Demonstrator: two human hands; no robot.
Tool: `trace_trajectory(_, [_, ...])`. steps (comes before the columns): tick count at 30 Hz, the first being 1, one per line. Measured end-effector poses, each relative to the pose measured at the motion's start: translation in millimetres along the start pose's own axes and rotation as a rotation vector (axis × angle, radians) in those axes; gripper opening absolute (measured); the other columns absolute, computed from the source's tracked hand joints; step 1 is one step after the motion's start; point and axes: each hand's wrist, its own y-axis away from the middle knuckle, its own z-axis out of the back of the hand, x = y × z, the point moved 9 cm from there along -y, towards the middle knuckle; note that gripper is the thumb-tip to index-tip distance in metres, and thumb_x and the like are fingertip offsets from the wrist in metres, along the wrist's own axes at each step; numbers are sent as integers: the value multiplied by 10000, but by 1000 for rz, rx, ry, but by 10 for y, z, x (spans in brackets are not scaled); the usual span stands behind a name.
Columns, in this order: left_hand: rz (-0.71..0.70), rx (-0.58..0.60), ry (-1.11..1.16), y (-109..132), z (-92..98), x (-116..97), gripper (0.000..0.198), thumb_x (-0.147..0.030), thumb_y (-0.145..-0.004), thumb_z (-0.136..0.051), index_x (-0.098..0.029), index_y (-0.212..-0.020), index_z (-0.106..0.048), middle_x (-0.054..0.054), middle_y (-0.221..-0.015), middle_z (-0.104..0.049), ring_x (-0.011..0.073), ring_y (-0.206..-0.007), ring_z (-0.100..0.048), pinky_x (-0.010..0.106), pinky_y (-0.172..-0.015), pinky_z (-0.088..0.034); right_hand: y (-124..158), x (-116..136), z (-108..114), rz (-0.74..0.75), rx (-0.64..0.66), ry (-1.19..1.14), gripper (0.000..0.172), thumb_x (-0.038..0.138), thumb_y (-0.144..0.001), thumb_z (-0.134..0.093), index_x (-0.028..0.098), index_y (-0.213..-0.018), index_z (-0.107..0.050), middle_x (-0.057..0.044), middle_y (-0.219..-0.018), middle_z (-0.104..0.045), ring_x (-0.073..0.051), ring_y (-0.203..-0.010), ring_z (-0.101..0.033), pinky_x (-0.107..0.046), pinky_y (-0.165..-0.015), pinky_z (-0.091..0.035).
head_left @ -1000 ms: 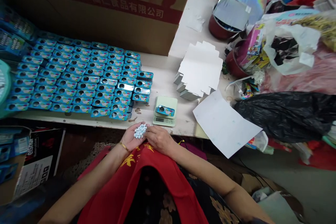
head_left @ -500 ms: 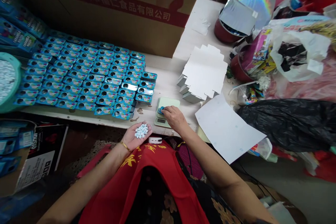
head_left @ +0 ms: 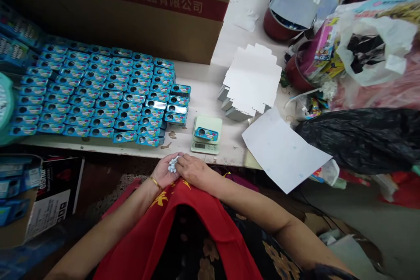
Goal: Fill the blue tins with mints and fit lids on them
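My left hand (head_left: pixel 163 173) is palm up and cupped around a small heap of pale blue-white candies (head_left: pixel 172 166). Over that palm lies my right hand (head_left: pixel 194 171), its fingers bent together onto the heap; the fingertips are partly hidden. Just beyond both hands, a small pale green digital scale (head_left: pixel 208 121) stands near the table edge. One blue candy tin (head_left: pixel 206 134) lies flat on its platform, apart from my hands. To the left, many similar blue tins (head_left: pixel 108 104) are lined up in close rows.
A large cardboard box (head_left: pixel 170 37) stands behind the tins. Flat white cartons (head_left: pixel 251 78) are stacked right of the scale, with a white sheet (head_left: pixel 285 153) nearby. A turquoise basin (head_left: pixel 7 129) is at far left. Bags, including a black one (head_left: pixel 357 140), crowd the right.
My right hand has let go of the tin on the scale and come back to the candies in my left palm. The view has shifted slightly.
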Motion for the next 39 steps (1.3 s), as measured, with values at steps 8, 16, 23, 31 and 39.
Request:
trace_trajectory(8, [-41, 11, -43, 6, 46, -24, 156, -129, -807, -412, -101, -786, -563, 19, -572, -567, 86, -464, -550, 177, -417, -438, 70, -16, 50, -17, -5, -46, 134, 168, -858, -390, 144, -923, -504, -71, -954, -512, -171, -888, -451, -297, -721, -435])
trace_trajectory(16, [-107, -43, -89, -13, 90, -90, 170, -124, -799, -417, -98, -771, -582, 45, -590, -595, 120, -505, -584, 209, -432, -454, 100, -56, -30, -4, -2, -57, 132, 182, -858, -395, 143, -876, -519, -57, -907, -513, -176, -853, -440, -295, -693, -429])
trace_trajectory(23, [-76, -42, -111, -40, 76, -59, 167, -119, -789, -427, -88, -772, -590, 57, -602, -602, 123, -522, -592, 213, -461, -473, 95, -64, -45, 18, 18, -57, 135, 181, -853, -409, 149, -865, -539, -52, -889, -517, -170, -870, -441, -284, -699, -428])
trace_trajectory(31, [-113, 14, -97, -43, -123, -134, 172, -125, -783, -428, -90, -755, -594, 105, -720, -638, 143, -598, -609, 253, -537, -505, 142, -164, 73, 64, -60, -94, 160, 172, -864, -383, 131, -863, -538, -75, -873, -531, -163, -870, -457, -294, -721, -419])
trace_trajectory(39, [-127, 61, -67, -21, -207, -148, 151, -149, -776, -445, -102, -789, -588, 134, -840, -645, 262, -947, -578, 460, -827, -445, 172, -1157, 479, -318, -325, -107, 195, 147, -847, -391, 150, -920, -571, -88, -929, -571, -169, -886, -489, -298, -775, -422])
